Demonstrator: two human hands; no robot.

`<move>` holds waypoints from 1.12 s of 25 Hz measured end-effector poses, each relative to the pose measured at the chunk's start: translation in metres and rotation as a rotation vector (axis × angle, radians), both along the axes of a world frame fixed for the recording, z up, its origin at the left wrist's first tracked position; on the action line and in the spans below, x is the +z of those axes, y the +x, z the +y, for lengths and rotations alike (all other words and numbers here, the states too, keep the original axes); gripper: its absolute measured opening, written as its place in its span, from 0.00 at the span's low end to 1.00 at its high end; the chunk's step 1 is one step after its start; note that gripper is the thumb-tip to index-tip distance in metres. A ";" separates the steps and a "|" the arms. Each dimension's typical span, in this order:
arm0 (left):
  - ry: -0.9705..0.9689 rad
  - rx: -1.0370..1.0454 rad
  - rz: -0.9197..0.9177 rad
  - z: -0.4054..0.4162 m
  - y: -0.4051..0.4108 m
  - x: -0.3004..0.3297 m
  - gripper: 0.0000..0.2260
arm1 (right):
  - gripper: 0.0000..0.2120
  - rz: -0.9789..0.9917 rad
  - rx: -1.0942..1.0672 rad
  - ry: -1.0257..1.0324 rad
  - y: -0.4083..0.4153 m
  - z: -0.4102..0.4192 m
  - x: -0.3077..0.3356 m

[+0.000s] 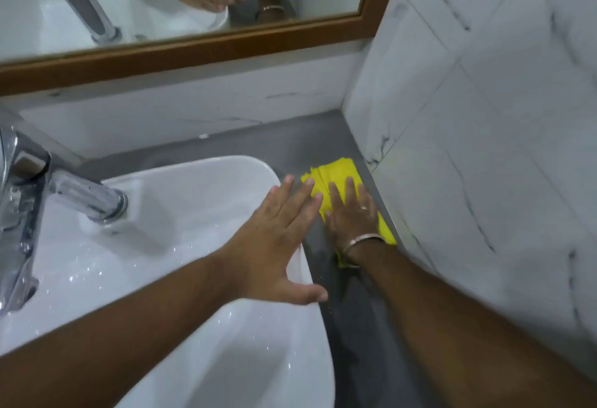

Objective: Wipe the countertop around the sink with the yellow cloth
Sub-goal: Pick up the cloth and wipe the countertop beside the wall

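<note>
The yellow cloth point(336, 176) lies folded on the grey countertop point(290, 139), in the narrow strip between the white sink point(193, 188) and the marble-tiled side wall. My right hand point(352, 213), with a ring and a bracelet, presses flat on the cloth, fingers spread and pointing toward the back wall. My left hand point(277, 239) rests on the sink's right rim with its fingers apart, holding nothing; its fingertips reach the cloth's left edge.
A chrome faucet point(38, 194) stands at the left, its spout over the basin, which is dotted with water drops. A wood-framed mirror point(200, 49) hangs above the back wall. The marble-tiled wall point(484, 149) closes off the right side.
</note>
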State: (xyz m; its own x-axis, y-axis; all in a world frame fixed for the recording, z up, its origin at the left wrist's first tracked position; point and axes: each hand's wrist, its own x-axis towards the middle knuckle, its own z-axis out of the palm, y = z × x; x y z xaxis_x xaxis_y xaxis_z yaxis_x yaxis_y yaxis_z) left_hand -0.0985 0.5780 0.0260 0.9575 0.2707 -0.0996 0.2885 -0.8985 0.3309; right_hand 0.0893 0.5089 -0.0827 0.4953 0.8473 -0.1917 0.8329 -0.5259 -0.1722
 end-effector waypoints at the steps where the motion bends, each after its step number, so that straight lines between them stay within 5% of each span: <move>1: 0.031 -0.004 0.027 0.000 0.000 0.002 0.54 | 0.31 -0.042 -0.009 0.068 -0.020 -0.008 -0.005; 5: 0.208 -0.105 0.141 0.005 0.009 0.016 0.55 | 0.38 -0.028 0.394 -0.048 -0.083 -0.161 0.001; 7: 0.225 -0.189 0.134 0.011 0.019 0.021 0.54 | 0.36 -0.082 0.382 -0.080 -0.053 -0.192 -0.006; 12: 0.204 -0.215 0.114 0.018 0.031 0.016 0.60 | 0.30 0.014 0.047 -0.073 0.014 -0.068 -0.014; 15: 0.172 -0.192 0.110 0.017 0.032 0.015 0.62 | 0.30 0.045 0.020 -0.067 0.005 -0.006 -0.017; 20: 0.160 -0.193 0.137 0.016 0.030 0.022 0.62 | 0.39 0.004 0.536 -0.074 -0.067 -0.153 -0.003; 23: 0.149 -0.183 0.114 0.016 0.030 0.020 0.62 | 0.31 0.008 0.375 -0.080 -0.035 -0.168 -0.001; 28: 0.154 -0.177 0.103 0.018 0.033 0.014 0.63 | 0.31 0.066 0.019 -0.090 0.005 -0.040 -0.014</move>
